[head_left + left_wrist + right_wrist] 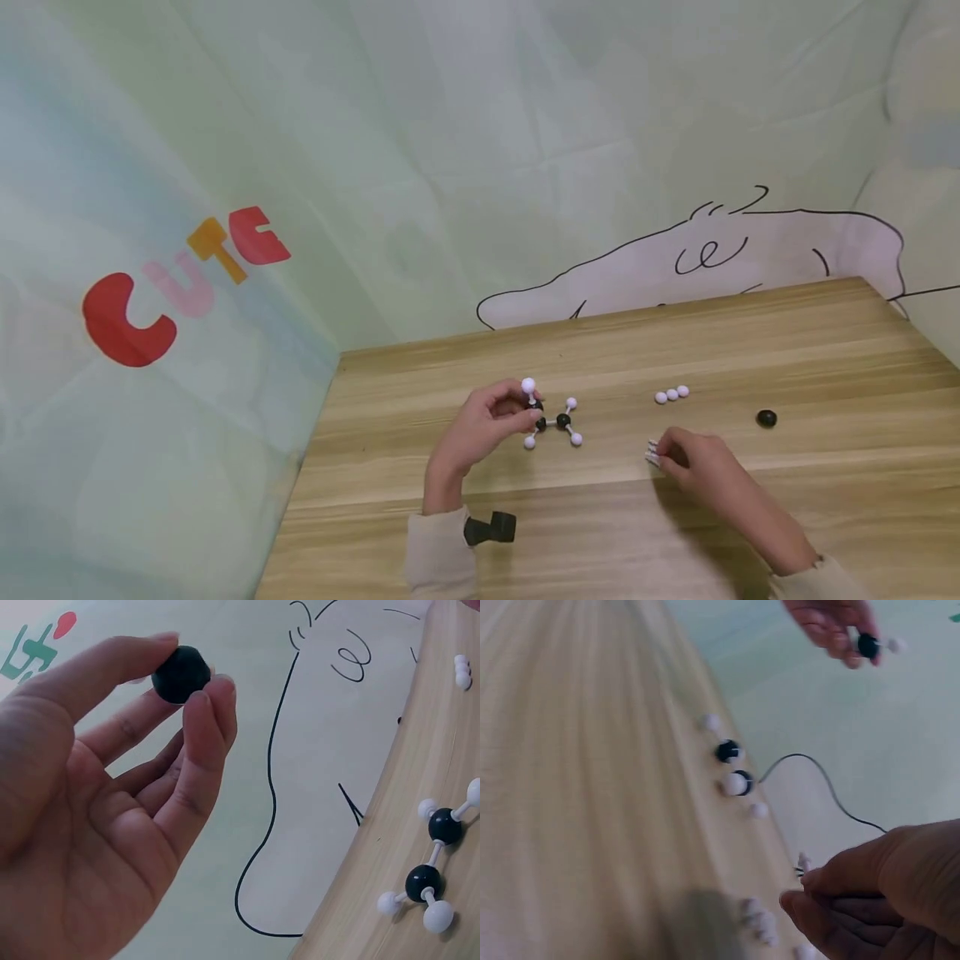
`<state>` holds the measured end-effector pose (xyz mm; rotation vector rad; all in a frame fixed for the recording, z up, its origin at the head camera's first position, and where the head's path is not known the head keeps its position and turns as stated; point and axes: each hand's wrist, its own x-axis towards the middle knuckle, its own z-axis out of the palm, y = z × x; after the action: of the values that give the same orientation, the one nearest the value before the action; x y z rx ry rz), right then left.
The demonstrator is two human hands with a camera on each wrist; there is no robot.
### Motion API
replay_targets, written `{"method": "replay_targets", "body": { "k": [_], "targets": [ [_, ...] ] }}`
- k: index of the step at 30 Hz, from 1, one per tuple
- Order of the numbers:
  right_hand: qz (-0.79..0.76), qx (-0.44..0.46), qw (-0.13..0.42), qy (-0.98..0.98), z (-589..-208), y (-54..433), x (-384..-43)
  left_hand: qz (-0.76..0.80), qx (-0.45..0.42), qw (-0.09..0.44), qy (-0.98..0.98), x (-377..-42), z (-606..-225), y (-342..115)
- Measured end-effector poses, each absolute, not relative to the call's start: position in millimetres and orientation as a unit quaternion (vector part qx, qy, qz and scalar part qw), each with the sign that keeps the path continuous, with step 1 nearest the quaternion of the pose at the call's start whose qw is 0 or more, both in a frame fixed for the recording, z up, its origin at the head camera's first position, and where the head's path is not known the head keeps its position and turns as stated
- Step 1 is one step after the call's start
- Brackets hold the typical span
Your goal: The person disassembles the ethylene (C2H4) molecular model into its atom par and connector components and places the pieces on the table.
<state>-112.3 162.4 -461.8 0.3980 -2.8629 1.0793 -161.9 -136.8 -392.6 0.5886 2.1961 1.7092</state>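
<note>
Wood tabletop point(375, 475) below: left grip point(477, 429) pinches black ball point(181, 675), right grip point(701, 463) white peg point(804, 863).

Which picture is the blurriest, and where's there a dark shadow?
Right wrist view: blurriest, its black-and-white ball-and-stick plastic-looking model smeared; head view: dark shadow below the bare right hand on the brown wood-grain table; left wrist view: round black plastic-looking ball in the left hand looks sharper.

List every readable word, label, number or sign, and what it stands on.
"CUTE": on the backdrop.
Green marks, left wrist view: on the backdrop, cut off, unreadable.
E-like loop: drawn on the backdrop, not clearly a letter.
Balls, table: no readable text.
</note>
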Motion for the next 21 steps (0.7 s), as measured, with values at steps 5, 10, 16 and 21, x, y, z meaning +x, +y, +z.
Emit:
{"method": "replay_targets", "body": {
  "k": [5,10,16,21],
  "targets": [
    [0.300,0.108,0.037,-0.947,-476.4,153.5,-103.8,0.579,0.209,0.147,0.774,-159.6,-393.2,-129.7],
    [0.287,0.104,0.060,-0.951,-482.8,150.8,-100.6,0.584,0.209,0.151,0.770,-158.2,-391.9,-124.1],
    [0.280,0.109,0.081,-0.950,-488.3,149.4,-100.9,0.577,0.227,0.164,0.767,-157.0,-393.3,-117.3],
    [0.270,0.105,0.090,-0.953,-489.1,148.5,-101.4,0.566,0.240,0.174,0.769,-155.9,-394.5,-112.9]
  ]
}}
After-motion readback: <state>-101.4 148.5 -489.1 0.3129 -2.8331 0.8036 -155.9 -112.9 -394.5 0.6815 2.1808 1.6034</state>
